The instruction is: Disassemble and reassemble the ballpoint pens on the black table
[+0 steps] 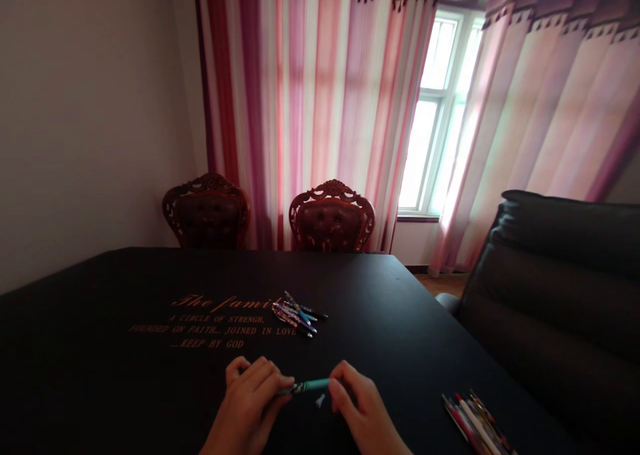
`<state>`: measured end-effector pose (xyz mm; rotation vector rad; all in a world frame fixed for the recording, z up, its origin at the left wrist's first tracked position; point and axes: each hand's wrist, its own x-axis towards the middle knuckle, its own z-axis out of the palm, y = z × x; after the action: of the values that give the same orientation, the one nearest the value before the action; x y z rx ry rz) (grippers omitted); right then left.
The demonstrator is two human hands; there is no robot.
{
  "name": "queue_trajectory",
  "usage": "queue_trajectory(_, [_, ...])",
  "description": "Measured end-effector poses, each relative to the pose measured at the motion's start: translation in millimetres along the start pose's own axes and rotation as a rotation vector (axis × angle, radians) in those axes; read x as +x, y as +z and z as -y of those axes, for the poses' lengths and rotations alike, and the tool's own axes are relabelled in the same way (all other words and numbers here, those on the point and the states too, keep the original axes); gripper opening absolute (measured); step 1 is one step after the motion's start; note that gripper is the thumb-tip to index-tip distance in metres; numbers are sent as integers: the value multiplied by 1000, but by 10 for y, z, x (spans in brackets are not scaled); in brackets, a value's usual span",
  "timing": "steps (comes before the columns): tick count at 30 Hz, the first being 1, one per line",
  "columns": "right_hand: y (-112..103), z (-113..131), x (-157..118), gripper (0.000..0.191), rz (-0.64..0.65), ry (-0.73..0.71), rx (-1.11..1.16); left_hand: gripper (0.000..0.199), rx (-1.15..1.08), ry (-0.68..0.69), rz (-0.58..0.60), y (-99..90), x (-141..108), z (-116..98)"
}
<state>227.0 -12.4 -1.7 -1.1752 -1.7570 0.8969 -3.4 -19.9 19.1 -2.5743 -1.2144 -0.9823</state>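
Note:
My left hand (247, 401) and my right hand (363, 405) hold a teal pen (310, 385) level between them, one at each end, just above the black tabletop (380, 321). The pen's left part has a patterned barrel, and its tip is hidden by my left fingers. A small white piece (320, 400) lies on the table just below the pen, close to my right fingers. Farther ahead, a loose pile of patterned pens (299, 315) sits beyond both hands.
A second bundle of pens (475, 425) lies at the table's right front. Gold lettering (215, 325) is printed on the tabletop. Two carved chairs (331, 218) stand behind the far edge, and a dark leather armchair (555, 288) stands to the right.

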Motion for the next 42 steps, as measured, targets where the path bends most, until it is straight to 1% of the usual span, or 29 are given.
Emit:
queue_trajectory(2, [-47, 10, -1, 33, -2, -82, -84, 22, -22, -33, 10, 23, -14, 35])
queue_trajectory(3, [-60, 4, 1, 32, -4, -105, -113, 22, -31, -42, 13, 29, -17, 41])
queue_trajectory(6, [-58, -30, 16, 36, -7, -128, -130, 23, -41, -48, 18, 31, -17, 34])
queue_trajectory(8, [-32, -57, 34, 43, 7, -97, -60, 23, -48, -58, 25, 27, -17, 32])
queue_trajectory(10, [-3, -88, 59, 49, 14, -56, 93, 22, -68, -91, 27, 30, -20, 50])
queue_trajectory(12, [15, -127, 83, 54, -13, -32, 248, 20, -102, -147, 23, 44, -26, 90])
queue_trajectory(13, [19, -148, 93, 55, -37, -28, 286, 19, -123, -180, 23, 54, -29, 114])
queue_trajectory(14, [19, -167, 99, 54, -62, -23, 286, 17, -145, -214, 25, 65, -29, 137])
queue_trajectory(16, [18, -194, 101, 48, -91, -6, 211, 12, -188, -279, 37, 83, -26, 171])
queue_trajectory(18, [31, -201, 94, 39, -82, 4, 154, 9, -226, -330, 53, 91, -16, 179])
queue_trajectory(19, [45, -196, 92, 37, -70, -1, 162, 9, -244, -347, 60, 88, -9, 170])
queue_trajectory(20, [63, -186, 92, 37, -56, -10, 203, 9, -263, -356, 68, 82, -3, 155])
queue_trajectory(23, [118, -143, 109, 45, -12, -5, 421, 8, -332, -351, 106, 51, 16, 90])
queue_trajectory(25, [125, -119, 127, 43, -9, 36, 527, 8, -393, -362, 128, 41, 28, 61])
queue_trajectory(26, [116, -115, 136, 41, -19, 57, 552, 10, -433, -395, 127, 44, 36, 58])
queue_trajectory(27, [100, -117, 143, 39, -41, 75, 561, 15, -487, -452, 116, 52, 46, 64])
queue_trajectory(29, [53, -142, 155, 37, -100, 94, 565, 31, -673, -622, 74, 80, 70, 94])
queue_trajectory(31, [5, -184, 165, 34, -149, 97, 573, 48, -967, -801, 5, 112, 96, 128])
queue_trajectory(32, [-14, -206, 170, 32, -165, 96, 582, 53, -1131, -869, -28, 124, 106, 138])
queue_trajectory(34, [-38, -237, 175, 30, -178, 93, 609, 51, -1412, -968, -83, 143, 111, 140])
queue_trajectory(36, [-49, -238, 174, 29, -178, 94, 632, 47, -1588, -1039, -104, 160, 95, 127])
queue_trajectory(39, [-57, -188, 158, 28, -162, 97, 641, 42, -1711, -1106, -103, 205, 54, 118])
queue_trajectory(42, [-64, -129, 138, 29, -151, 101, 628, 38, -1780, -1116, -118, 260, 26, 131])
